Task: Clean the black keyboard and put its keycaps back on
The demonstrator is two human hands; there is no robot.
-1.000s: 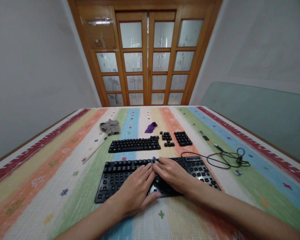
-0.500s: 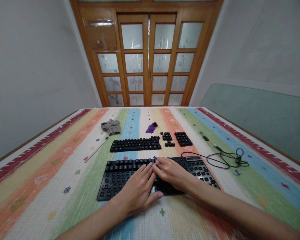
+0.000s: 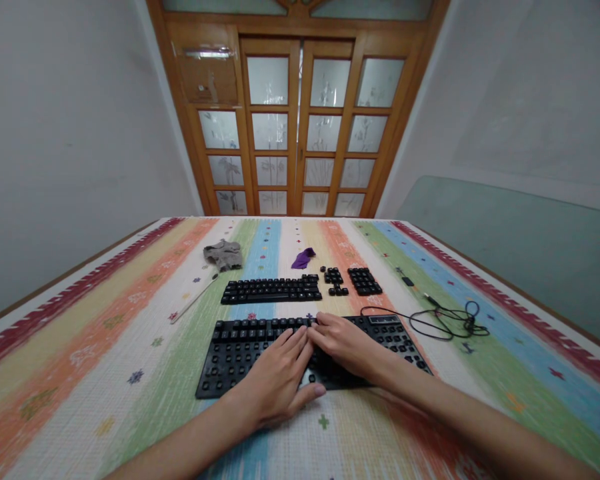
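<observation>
A black keyboard (image 3: 225, 353) lies at the near side of the table, its top rows carrying keycaps at the left and bare switches showing over much of the rest. My left hand (image 3: 280, 373) rests flat across its middle, fingers stretched out and thumb apart. My right hand (image 3: 343, 340) is over the upper middle, its bent fingers drawn together against the left fingertips. Whatever those right fingers hold, if anything, is hidden. Beyond the keyboard, removed keycaps stand in groups: a wide block (image 3: 270, 291), a small cluster (image 3: 334, 277) and a number-pad block (image 3: 365, 281).
A grey cloth (image 3: 223, 255) and a purple cloth (image 3: 303, 258) lie further back. At the left is a thin white stick (image 3: 193, 301) with a dark tip. The coiled black cable (image 3: 450, 320) spreads right on the striped tablecloth (image 3: 145, 313).
The camera view has tilted up slightly and shifted. Both hands keep nearly the same places on the keyboard, and the keycap groups stay put.
</observation>
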